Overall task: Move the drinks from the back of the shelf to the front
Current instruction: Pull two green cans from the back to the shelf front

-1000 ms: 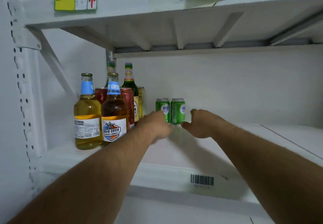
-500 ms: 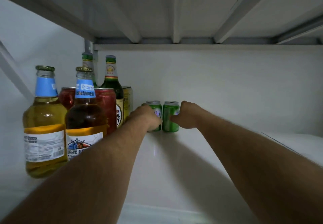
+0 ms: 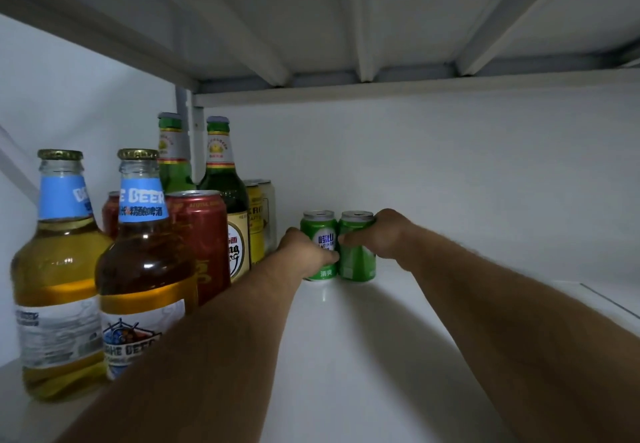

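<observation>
At the back of the white shelf (image 3: pixel 346 356), against the rear wall, two small green cans stand upright and touching side by side. The left hand (image 3: pixel 304 252) wraps around the left green can (image 3: pixel 320 235), its grip closed on the can's lower body with the thumb lying across the front just below the label. The right hand (image 3: pixel 384 235) clasps the right green can (image 3: pixel 356 262) from its right side, fingers curled round the upper body near the rim, grip pinching the can. Both forearms reach in from the front edge of the shelf.

To the left stands a cluster of other drinks. Nearest the front are two clear bottles with blue neck labels: one of pale yellow beer (image 3: pixel 57 287) and, beside it, one of amber beer (image 3: pixel 145 276). Behind them stand a red can (image 3: pixel 204 235), with a second red can partly hidden further left, then two green glass bottles (image 3: pixel 221 179), and yellow cans (image 3: pixel 258 221) closest to the rear wall.
</observation>
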Available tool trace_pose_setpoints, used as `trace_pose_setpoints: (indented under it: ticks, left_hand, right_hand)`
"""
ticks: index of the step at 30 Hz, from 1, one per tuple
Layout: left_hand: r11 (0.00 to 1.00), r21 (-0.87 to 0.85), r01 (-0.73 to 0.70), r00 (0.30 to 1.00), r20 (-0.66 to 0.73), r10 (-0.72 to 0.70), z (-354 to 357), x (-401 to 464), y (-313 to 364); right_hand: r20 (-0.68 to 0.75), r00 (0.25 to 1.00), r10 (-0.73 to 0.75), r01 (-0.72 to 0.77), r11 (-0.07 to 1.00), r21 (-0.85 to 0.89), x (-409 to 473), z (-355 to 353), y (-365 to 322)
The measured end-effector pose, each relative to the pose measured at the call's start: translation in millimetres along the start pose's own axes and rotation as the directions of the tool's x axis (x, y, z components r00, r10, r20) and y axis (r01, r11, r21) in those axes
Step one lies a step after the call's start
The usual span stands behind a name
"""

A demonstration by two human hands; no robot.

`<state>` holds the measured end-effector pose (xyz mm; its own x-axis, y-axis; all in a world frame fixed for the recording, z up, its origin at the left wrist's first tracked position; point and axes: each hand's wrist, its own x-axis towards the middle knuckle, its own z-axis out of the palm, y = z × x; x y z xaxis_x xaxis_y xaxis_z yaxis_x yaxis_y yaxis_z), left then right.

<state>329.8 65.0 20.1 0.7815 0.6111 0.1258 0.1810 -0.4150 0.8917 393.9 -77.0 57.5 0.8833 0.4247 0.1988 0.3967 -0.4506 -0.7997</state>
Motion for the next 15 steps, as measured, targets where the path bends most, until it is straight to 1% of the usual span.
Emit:
trace_pose_setpoints:
  ticks: [4, 6, 8, 11, 15]
  left_hand:
    - [1.000, -0.008, -0.017, 1.000, -0.024, 0.016, -1.6, -2.2, -2.3]
    - [0.999, -0.018, -0.028, 0.999, -0.018, 0.028, -3.2, -6.4, 0.1]
    - [0.998, -0.037, -0.051, 0.999, -0.004, 0.050, -5.0, -12.0, 4.6]
    - [0.993, -0.057, -0.103, 0.994, 0.018, 0.104, -6.2, -25.4, 13.6]
    - [0.984, -0.071, -0.166, 0.982, 0.074, 0.171, -9.1, -50.5, 26.0]
  right_hand:
    - [-0.046, 0.999, 0.018, -0.018, 1.000, 0.011, 2.9, -2.5, 1.6]
    - [-0.083, 0.997, 0.003, 0.000, 0.999, 0.033, -0.5, -10.5, -2.5]
    - [-0.107, 0.994, -0.019, 0.027, 0.997, 0.068, -7.0, -22.9, -7.8]
    - [-0.146, 0.989, -0.033, 0.045, 0.996, 0.077, -26.2, -43.3, -13.5]
    - [-0.233, 0.972, -0.040, 0.062, 0.994, 0.089, -65.4, -66.7, -19.3]
